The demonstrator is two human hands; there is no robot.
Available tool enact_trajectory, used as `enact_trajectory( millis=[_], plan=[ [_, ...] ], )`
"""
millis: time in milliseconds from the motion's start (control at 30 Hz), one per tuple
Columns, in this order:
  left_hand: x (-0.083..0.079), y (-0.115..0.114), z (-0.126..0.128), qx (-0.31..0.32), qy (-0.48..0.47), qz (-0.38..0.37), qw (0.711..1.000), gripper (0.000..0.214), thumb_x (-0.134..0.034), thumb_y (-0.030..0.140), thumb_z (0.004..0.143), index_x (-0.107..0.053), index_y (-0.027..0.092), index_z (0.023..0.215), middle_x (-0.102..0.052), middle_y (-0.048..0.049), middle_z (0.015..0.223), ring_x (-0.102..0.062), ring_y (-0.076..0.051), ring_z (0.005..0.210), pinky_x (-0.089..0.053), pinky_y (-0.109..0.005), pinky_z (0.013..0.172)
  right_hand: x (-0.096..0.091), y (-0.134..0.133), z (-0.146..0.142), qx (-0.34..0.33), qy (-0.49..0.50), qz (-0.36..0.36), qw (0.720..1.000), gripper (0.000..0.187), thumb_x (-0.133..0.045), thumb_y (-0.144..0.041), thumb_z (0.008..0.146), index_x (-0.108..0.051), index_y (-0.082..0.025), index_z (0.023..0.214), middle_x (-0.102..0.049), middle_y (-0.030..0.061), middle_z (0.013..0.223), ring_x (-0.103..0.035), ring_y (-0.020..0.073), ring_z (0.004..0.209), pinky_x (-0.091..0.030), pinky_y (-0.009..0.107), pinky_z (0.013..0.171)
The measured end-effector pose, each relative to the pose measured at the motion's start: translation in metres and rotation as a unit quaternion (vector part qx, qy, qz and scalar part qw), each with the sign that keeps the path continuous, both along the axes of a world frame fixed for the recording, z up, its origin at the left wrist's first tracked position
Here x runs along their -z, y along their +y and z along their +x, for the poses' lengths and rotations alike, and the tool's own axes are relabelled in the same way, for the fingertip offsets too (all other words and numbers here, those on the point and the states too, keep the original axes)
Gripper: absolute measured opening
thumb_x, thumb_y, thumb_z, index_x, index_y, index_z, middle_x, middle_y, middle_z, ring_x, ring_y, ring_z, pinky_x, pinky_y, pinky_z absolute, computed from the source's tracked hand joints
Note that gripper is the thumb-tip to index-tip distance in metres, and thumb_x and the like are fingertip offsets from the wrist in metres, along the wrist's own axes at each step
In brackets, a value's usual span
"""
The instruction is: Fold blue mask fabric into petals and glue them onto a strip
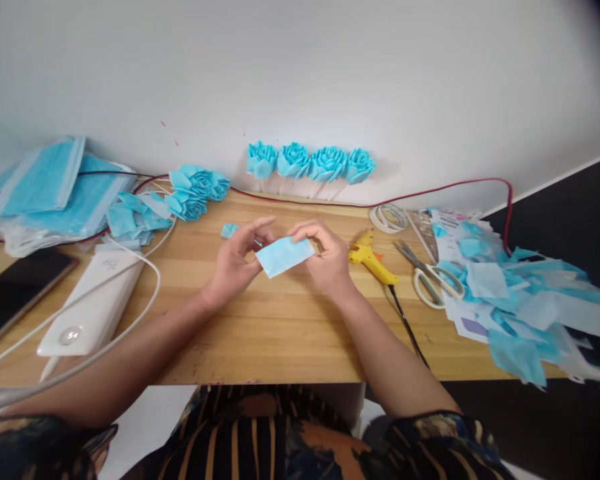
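Blue piece [285, 257]'s up over the desk [280, 340], right hand [329, 259] pinching one end, left hand [235, 261] curled at the other, can't tell from here if it's gripping.

Blue sheet [284, 257] in right grip [329, 257]

1 head-worn view, forward-down, near the tabletop [280, 337]

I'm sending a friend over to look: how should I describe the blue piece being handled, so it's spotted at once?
Start with the wooden table; over its middle are the person's left hand and right hand. Between them is a flat, four-cornered light-blue piece. Unlike the blue scraps heaped at the right, it is held in the fingers.
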State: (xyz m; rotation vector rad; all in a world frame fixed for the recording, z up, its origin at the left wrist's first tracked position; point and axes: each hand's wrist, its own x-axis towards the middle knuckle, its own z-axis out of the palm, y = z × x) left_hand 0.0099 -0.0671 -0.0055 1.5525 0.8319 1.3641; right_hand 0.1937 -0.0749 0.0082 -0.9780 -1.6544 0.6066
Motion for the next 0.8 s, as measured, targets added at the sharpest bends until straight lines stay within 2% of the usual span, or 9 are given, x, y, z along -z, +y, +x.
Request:
enact_trajectory(
  millis=[133,233,333,567,700,800],
  plan=[
    [-0.002,0.003,-0.001,0.012,-0.036,-0.084,0.996,0.031,-0.085,0.033,0.072,-0.074,0.019,0.098,-0.073,-0.0042,0.092,-0.064,-0.016,0.081,-0.051,-0.028,0.072,0.009,0.001,-0.01,-0.036,0.072,-0.13,0.988,0.029,-0.07,-0.031,0.081,-0.057,-0.025,0.105,-0.071,0.0011,0.094,-0.067,0.017,0.086,-0.055,0.034,0.082],
    [0.0,0.007,-0.002,0.031,-0.052,-0.144,0.988,0.031,-0.088,0.043,0.068,-0.073,0.018,0.078,-0.07,-0.0009,0.074,-0.057,-0.013,0.065,-0.046,-0.028,0.062,0.014,0.003,-0.013,-0.073,0.105,-0.178,0.976,0.041,-0.07,-0.037,0.081,-0.051,-0.026,0.116,-0.071,0.0025,0.102,-0.068,0.0178,0.092,-0.057,0.034,0.085],
    [0.004,0.01,-0.002,0.048,-0.072,-0.202,0.976,0.039,-0.09,0.049,0.064,-0.068,0.017,0.064,-0.064,0.0005,0.062,-0.053,-0.012,0.059,-0.045,-0.027,0.06,0.016,0.004,-0.013,-0.093,0.127,-0.199,0.967,0.047,-0.071,-0.041,0.081,-0.049,-0.026,0.12,-0.072,0.0039,0.108,-0.069,0.0194,0.1,-0.057,0.036,0.09],
    [0.005,0.011,-0.001,0.101,-0.173,-0.28,0.939,0.04,-0.093,0.049,0.061,-0.069,0.017,0.062,-0.068,-0.0021,0.068,-0.058,-0.011,0.065,-0.046,-0.025,0.059,0.019,0.006,-0.013,-0.096,0.156,-0.213,0.96,0.053,-0.073,-0.04,0.081,-0.05,-0.026,0.126,-0.075,0.0048,0.114,-0.07,0.0193,0.105,-0.057,0.037,0.096],
    [0.003,0.011,-0.001,0.093,-0.168,-0.28,0.94,0.036,-0.09,0.046,0.066,-0.069,0.016,0.063,-0.068,-0.0027,0.07,-0.059,-0.012,0.066,-0.046,-0.025,0.059,0.022,0.007,-0.014,-0.087,0.145,-0.221,0.961,0.055,-0.072,-0.04,0.081,-0.05,-0.026,0.129,-0.073,0.0058,0.123,-0.069,0.0201,0.11,-0.057,0.037,0.098],
    [0.004,0.012,-0.002,0.087,-0.154,-0.274,0.945,0.034,-0.087,0.044,0.071,-0.068,0.016,0.065,-0.068,-0.0026,0.07,-0.06,-0.012,0.066,-0.046,-0.026,0.061,0.021,0.008,-0.011,-0.089,0.138,-0.228,0.96,0.056,-0.073,-0.04,0.082,-0.051,-0.026,0.132,-0.074,0.0052,0.119,-0.07,0.0204,0.107,-0.057,0.038,0.097]
  ],
)
